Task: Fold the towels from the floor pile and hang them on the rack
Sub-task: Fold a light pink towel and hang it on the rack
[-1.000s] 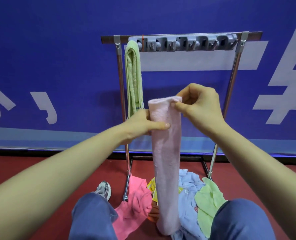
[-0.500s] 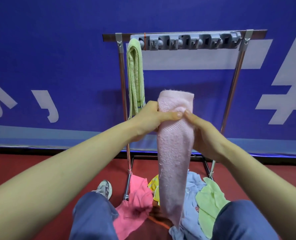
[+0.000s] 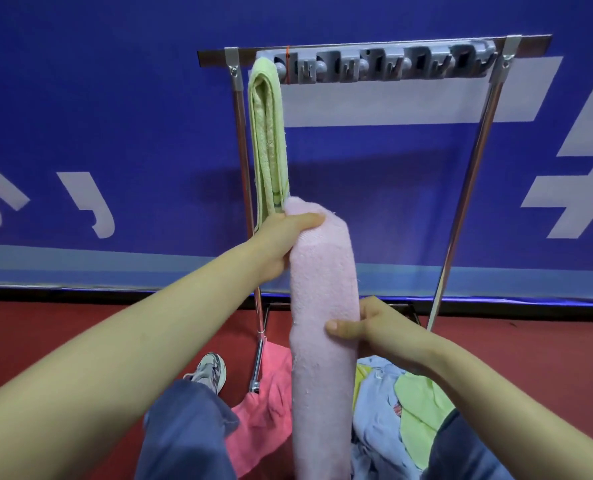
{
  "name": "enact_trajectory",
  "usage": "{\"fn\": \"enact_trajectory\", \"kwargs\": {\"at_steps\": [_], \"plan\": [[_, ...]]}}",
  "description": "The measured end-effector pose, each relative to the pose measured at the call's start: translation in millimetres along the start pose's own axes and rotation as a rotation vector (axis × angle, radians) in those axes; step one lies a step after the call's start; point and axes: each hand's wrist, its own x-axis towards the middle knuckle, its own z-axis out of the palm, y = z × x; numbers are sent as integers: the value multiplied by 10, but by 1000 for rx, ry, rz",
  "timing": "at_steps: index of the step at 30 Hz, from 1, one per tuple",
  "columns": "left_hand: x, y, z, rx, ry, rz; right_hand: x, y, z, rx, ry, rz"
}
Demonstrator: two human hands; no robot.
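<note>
I hold the pale pink towel [image 3: 323, 289], folded into a long narrow strip, hanging upright in front of me. My left hand [image 3: 279, 242] grips its top end, thumb laid across the near face and fingers curled round behind. My right hand [image 3: 368, 329] clasps it lower down, about the middle, thumb on the near side and fingers wrapped round the right edge. The strip's lower end drops between my knees, out of the bottom of the view. Beyond it stands the rack [image 3: 472, 174], with a grey hook strip [image 3: 385, 65] along its top bar. A folded green towel [image 3: 269, 133] hangs at the bar's left end, its bottom just behind my left hand. On the red floor [image 3: 530, 358] at the rack's foot lies the pile [image 3: 381, 420]: a bright pink towel [image 3: 267, 410] left of the strip, light blue and green cloths to its right. My shoe [image 3: 208, 370] rests near the rack's left leg.
</note>
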Motion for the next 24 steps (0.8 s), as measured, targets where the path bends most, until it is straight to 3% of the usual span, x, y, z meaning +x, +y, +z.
{"fn": "enact_trajectory", "kwargs": {"at_steps": [5,11,14,19,24], "plan": [[21,-564,-166,-5,-145,-319,127,225,16,96,-8,63],[146,-1388,-306,-100,-330,-556,425,520,-135,306,111,153],[253,-1686,-301,-80,-365,-543,652,688,-290,427,214,236],[593,-2144,-361,252,-355,-417,1075,1078,-495,507,299,397],[928,-2440,-427,172,-322,-363,1414,1436,-532,652,340,406]]}}
